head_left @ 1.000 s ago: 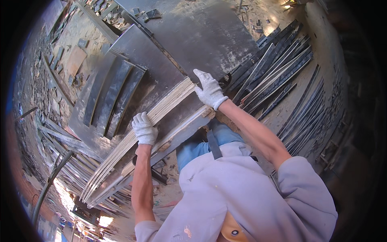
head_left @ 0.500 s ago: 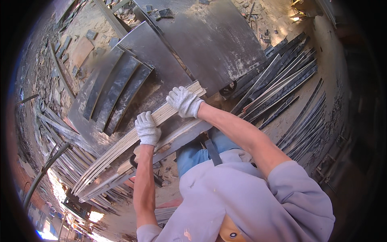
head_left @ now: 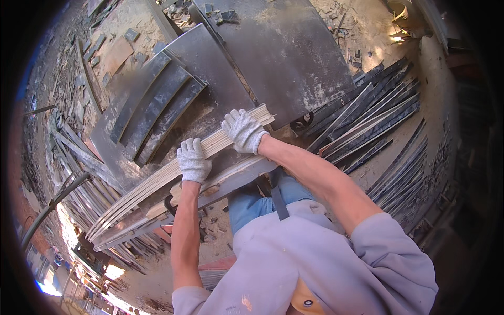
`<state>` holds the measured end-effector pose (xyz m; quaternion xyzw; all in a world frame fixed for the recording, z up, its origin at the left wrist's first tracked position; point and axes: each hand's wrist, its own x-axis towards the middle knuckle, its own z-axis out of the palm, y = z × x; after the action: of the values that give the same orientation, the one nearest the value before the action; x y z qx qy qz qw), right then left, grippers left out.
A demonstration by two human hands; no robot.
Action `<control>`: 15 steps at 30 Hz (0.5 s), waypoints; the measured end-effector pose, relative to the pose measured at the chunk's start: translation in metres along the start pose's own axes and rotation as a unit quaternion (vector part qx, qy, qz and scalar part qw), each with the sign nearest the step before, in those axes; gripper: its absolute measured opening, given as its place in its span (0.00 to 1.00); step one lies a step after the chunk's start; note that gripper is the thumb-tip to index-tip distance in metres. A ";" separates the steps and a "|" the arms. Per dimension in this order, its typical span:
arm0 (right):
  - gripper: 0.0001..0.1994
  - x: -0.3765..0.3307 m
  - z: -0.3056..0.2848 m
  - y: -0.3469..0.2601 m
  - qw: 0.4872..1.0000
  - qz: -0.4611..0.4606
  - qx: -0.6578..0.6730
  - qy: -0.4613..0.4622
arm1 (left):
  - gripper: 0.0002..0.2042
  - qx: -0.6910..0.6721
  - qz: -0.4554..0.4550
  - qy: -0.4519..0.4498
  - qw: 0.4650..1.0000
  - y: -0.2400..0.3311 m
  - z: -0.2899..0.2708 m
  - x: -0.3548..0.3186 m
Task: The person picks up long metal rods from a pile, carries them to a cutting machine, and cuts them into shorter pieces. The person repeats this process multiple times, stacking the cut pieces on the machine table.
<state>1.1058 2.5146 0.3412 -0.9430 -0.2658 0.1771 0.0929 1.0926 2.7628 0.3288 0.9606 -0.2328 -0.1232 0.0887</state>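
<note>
My left hand (head_left: 194,160), in a pale grey knit glove, bends its fingers over the far side of a bundle of long plywood strips (head_left: 139,190). Further right, my right hand (head_left: 244,131) wears a matching glove and grips the same bundle near its right end. The strips lie side by side with their pale, layered edges up, slanting from lower left to upper right. Beneath them is a dark worktable (head_left: 194,50). Several dark-faced strips (head_left: 167,107) rest on it beyond my left hand. My palms hide part of the bundle.
Along the table's near side, close to my legs, runs a pale wooden rail (head_left: 239,176). Piles of dark strips (head_left: 367,113) lie on the ground at right, and more long strips (head_left: 79,149) are heaped at left. Offcuts (head_left: 131,35) litter the sandy ground beyond.
The view has shifted slightly, so the table and dark strips appear a little further right. Both hands stay on the plywood bundle, with little other visible difference.
</note>
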 end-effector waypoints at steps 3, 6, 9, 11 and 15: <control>0.22 -0.002 -0.001 0.002 1.000 -0.007 0.000 -0.001 | 0.38 -0.008 0.007 0.018 1.000 -0.001 0.007 0.001; 0.24 -0.005 0.006 0.011 1.000 -0.005 0.005 0.012 | 0.39 -0.006 0.020 0.018 1.000 0.005 0.007 0.003; 0.22 -0.007 0.007 0.018 0.999 0.000 -0.003 0.040 | 0.39 0.002 0.033 0.042 0.999 0.008 0.007 0.014; 0.22 -0.003 -0.002 0.020 1.000 0.009 0.009 0.026 | 0.36 -0.002 0.032 0.053 0.998 0.011 0.003 0.019; 0.19 0.012 -0.015 -0.008 0.998 -0.032 -0.001 0.047 | 0.24 -0.009 -0.015 0.089 0.996 -0.008 0.014 -0.009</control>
<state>1.1176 2.5269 0.3534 -0.9414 -0.2913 0.1294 0.1103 1.0848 2.7726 0.3157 0.9704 -0.2080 -0.0406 0.1156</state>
